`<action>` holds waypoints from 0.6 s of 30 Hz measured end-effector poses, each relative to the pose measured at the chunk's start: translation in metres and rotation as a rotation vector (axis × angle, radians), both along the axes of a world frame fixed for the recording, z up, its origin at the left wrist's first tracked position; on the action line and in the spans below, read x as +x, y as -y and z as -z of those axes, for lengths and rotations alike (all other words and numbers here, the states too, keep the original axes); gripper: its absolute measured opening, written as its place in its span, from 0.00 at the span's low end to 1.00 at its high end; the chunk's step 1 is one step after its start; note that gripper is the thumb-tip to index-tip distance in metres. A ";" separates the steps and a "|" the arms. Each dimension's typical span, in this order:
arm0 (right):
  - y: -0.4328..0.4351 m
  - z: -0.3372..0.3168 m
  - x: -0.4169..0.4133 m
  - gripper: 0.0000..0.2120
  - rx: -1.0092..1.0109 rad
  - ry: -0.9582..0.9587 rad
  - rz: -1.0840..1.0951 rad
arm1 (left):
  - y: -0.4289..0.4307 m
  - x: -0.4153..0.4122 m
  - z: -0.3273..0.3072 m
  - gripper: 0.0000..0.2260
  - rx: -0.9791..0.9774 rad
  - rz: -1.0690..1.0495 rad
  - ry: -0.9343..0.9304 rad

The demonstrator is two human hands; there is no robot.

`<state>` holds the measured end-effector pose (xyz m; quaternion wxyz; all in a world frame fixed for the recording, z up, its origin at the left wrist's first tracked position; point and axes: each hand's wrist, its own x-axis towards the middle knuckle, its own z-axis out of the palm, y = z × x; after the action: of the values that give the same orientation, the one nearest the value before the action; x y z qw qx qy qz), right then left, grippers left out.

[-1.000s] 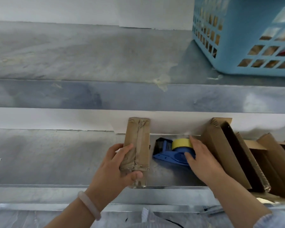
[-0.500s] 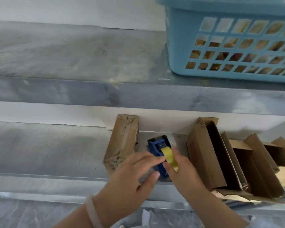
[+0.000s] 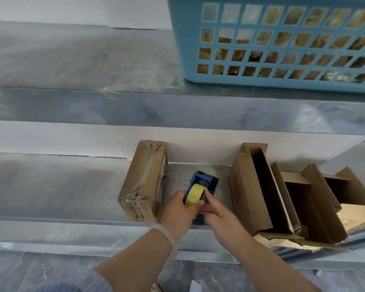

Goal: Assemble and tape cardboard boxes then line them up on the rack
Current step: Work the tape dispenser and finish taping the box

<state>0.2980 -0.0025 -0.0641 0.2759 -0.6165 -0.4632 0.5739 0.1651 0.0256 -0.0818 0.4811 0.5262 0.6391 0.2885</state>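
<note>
Grey metal shelf [image 3: 51,186] lies under your hands. Between them sits the blue tape dispenser [image 3: 208,182] with its yellow roll [image 3: 195,194]. Your left hand [image 3: 179,212] curls round the roll; your right hand [image 3: 221,218] grips the other side, one finger laid along it. Just left of your left hand stands a taped brown box [image 3: 143,182]. Right of your right hand lean open boxes [image 3: 251,192]. Higher up sits a blue basket [image 3: 188,49].

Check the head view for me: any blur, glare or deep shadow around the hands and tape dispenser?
Head view: soft all over, left hand, right hand and tape dispenser slightly blurred yet readable; pale glare patch on the upper shelf edge at right; dark shadow inside the open boxes.
</note>
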 end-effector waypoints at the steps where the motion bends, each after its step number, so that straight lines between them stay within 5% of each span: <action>1: 0.003 -0.002 0.001 0.27 0.011 0.002 -0.003 | 0.001 -0.003 0.000 0.06 0.013 0.015 -0.005; 4: 0.012 -0.012 0.003 0.20 0.113 0.040 0.040 | 0.007 -0.009 -0.004 0.08 0.058 0.042 -0.028; 7: 0.026 -0.018 0.011 0.20 0.428 0.254 0.101 | 0.017 -0.016 -0.015 0.08 0.104 0.018 0.011; 10: 0.029 -0.028 0.020 0.18 0.639 0.245 0.258 | 0.027 -0.020 -0.032 0.10 0.095 -0.023 0.252; 14: 0.027 -0.037 0.024 0.24 0.552 -0.068 0.411 | 0.038 -0.024 -0.054 0.16 0.019 -0.126 0.761; 18: 0.021 -0.045 0.024 0.15 0.202 -0.537 0.491 | 0.042 -0.026 -0.069 0.15 -0.073 -0.134 1.056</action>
<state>0.3219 -0.0235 -0.0189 0.5762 -0.5063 -0.2672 0.5834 0.1395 -0.0164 -0.0128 0.7357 0.2503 0.3518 0.5219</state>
